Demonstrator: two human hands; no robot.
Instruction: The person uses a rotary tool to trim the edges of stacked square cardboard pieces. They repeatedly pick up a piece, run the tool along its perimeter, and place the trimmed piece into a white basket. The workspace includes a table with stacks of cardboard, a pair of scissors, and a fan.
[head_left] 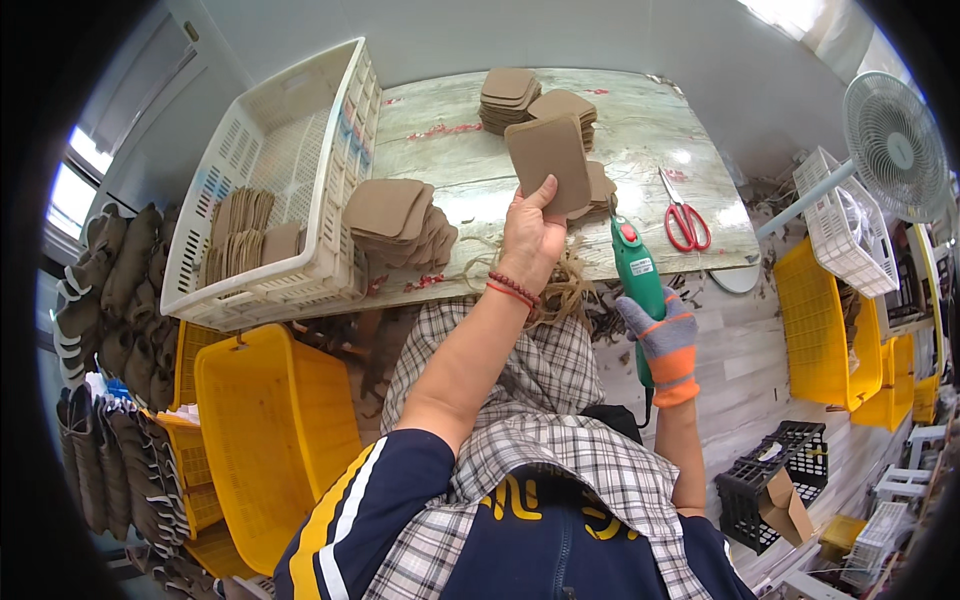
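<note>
Brown pad (550,155) was held above table (430,105), clamped in bare left hand (537,225), thumb (546,188) on near face. Green power tool (637,262) was gripped in gloved right hand (668,345). Pad was best kept steady, thumb well clear of tool's tip (613,206).

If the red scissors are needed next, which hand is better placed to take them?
Probably the right hand: the red scissors lie on its side, though it grips a green tool. The left hand holds brown material.
</note>
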